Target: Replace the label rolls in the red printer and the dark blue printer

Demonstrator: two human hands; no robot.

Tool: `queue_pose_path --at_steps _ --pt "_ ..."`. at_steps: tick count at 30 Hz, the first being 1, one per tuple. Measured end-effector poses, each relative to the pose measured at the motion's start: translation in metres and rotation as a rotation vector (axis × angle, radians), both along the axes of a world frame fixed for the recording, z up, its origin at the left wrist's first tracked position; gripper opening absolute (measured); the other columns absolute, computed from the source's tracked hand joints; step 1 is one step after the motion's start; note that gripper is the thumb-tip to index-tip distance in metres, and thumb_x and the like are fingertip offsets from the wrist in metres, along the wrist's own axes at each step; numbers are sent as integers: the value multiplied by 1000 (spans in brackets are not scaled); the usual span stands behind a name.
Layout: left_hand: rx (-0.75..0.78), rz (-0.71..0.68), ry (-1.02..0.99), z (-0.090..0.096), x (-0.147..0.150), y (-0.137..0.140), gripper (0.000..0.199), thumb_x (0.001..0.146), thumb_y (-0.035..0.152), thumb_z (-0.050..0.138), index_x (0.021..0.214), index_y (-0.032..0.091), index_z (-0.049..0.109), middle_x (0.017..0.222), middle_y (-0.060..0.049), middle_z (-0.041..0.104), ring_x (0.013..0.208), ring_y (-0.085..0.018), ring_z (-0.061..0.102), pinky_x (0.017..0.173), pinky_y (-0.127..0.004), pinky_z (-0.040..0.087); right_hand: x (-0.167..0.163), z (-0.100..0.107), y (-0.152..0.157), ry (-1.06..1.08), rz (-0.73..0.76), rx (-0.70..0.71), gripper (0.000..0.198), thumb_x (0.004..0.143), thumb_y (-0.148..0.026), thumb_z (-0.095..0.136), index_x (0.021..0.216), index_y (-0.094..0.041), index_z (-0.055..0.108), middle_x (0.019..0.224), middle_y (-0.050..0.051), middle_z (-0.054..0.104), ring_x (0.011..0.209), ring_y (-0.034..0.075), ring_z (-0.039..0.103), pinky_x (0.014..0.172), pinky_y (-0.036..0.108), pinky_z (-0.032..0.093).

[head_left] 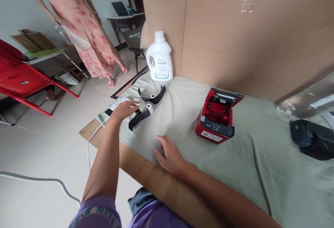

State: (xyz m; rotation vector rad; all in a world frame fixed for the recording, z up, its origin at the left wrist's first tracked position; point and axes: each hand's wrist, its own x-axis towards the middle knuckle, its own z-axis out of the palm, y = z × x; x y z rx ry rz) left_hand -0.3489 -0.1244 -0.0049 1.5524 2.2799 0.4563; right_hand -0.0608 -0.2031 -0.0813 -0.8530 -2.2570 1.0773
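Note:
My left hand [127,109] reaches over the table's left side with its fingers stretched out. Just beyond its fingertips are a black strap [139,118] and a small white paper roll [149,108]. A second curved black strap [158,97] lies farther back, with small white rolls [153,96] against it. Over the cloth near the front edge, my right hand [171,155] has its thumb and fingers apart and holds nothing. To its right stands a red label printer [216,118], its lid raised and its roll bay exposed.
A white jug [160,59] stands at the back before a cardboard panel [235,36]. At the right are a black device [313,139] and clear plastic wrap [310,97]. A white cable [90,144] hangs off the left. A person in a pink dress [86,29] stands beyond.

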Motion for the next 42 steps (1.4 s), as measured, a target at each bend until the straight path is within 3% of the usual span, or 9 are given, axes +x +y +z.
queue_pose_path --at_steps 8,11,14,19,24,30,33,38,42 --pt "-52 85 -10 -10 -10 -22 40 81 48 62 114 28 75 103 -4 76 99 -26 69 90 -32 49 1 -1 0 28 4 -11 49 91 -20 51 139 -19 42 119 11 55 101 22 55 95 43 47" --pt "151 191 -1 0 -7 -31 39 80 42 63 110 22 76 99 -7 76 99 -27 69 89 -32 50 1 -5 0 87 -5 -24 46 91 -20 52 136 -19 45 113 9 56 95 20 56 91 41 48" --pt "421 229 -267 14 5 -44 46 80 47 63 113 16 74 95 -8 75 87 -23 68 77 -29 51 4 3 6 188 -26 -70 36 90 -21 53 127 -21 52 105 6 57 85 17 56 79 35 49" --pt "517 51 -736 32 69 -57 54 79 54 70 117 15 73 90 -6 71 69 -14 59 60 -23 45 24 57 34 372 -205 -85 22 93 -28 55 114 -23 60 99 4 63 77 15 55 71 31 47" --pt "455 -222 -994 29 163 -42 45 81 49 73 110 16 75 98 -8 73 82 -17 65 69 -24 50 68 111 62 273 -279 43 27 90 -30 62 116 -22 64 103 4 68 77 15 60 66 29 46" --pt "353 -400 -1251 0 247 -33 75 85 41 70 150 21 39 125 -14 67 84 -16 69 69 -26 54 145 119 90 95 -408 159 24 87 -29 63 109 -22 67 101 4 72 86 21 65 76 33 50" --pt "296 -563 -1097 -13 264 -38 72 89 27 63 154 25 31 130 -14 63 73 -12 66 61 -24 53 178 109 114 -16 -494 184 24 86 -28 61 109 -22 65 103 5 72 89 23 66 78 35 50" --pt "514 -812 -510 -14 268 -27 47 85 9 52 129 23 61 117 -7 65 83 -14 64 74 -26 54 192 94 146 -371 -476 302 22 88 -21 58 107 -17 69 105 10 71 95 25 62 85 37 47" --pt "488 -842 -156 0 269 -11 35 88 14 52 118 21 68 111 -7 64 90 -19 65 77 -31 55 179 93 157 -594 -480 326 24 91 -18 56 106 -14 74 107 12 71 102 28 60 92 37 43"
